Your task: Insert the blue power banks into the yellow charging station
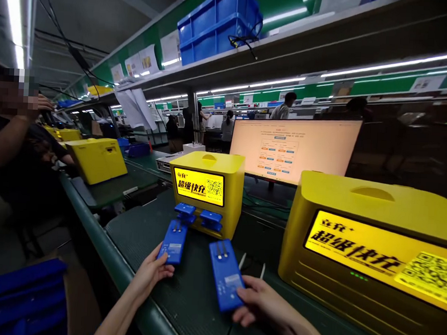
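- Head view: person at a green bench (137, 233), both hands low in frame.
- Left hand (151, 272) grips the near end of a blue power bank (173, 241); its far end lies just short of the slots of a small yellow charging station (207, 191).
- Right hand (261, 302) holds a second blue power bank (225, 280) by its near end, fingers closed around it; it lies tilted on the bench mat, apart from the station.
- Two more blue power banks (198, 215) stick out of the station's lower front.
- Station's lit front panel shows black characters and a QR code.
- Larger-looking yellow station (369, 240), same type, stands at right, nearer the camera.
- Monitor (295, 149) lit behind both stations.
- Another person's arm (11, 141) at far left, beside a third yellow station (96, 158).
- Blue crates (216, 24) on the overhead shelf.
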Tool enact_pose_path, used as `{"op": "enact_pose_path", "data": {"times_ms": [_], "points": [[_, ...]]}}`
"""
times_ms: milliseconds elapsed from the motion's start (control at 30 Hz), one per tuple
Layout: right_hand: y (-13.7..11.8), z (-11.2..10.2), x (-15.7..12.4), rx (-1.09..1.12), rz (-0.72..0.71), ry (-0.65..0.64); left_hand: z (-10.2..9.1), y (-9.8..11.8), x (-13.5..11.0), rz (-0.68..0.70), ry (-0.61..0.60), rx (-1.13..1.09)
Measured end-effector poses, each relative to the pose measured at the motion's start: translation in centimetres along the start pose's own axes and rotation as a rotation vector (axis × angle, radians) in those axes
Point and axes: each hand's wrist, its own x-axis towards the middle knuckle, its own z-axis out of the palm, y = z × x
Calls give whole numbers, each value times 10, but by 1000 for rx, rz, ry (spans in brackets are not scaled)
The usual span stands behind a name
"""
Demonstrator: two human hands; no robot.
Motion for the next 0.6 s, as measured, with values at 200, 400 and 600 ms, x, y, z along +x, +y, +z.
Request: {"op": "enact_pose_path", "data": {"times_ms": [200, 400, 600], "points": [[8, 84, 80, 258, -105, 223, -11, 11, 48, -14, -154, 86], [-7, 82, 112, 438, -391, 449, 43, -12, 69, 366, 4, 260], [5, 7, 6, 109, -328, 383, 93, -15, 45, 794, -290, 697]]}}
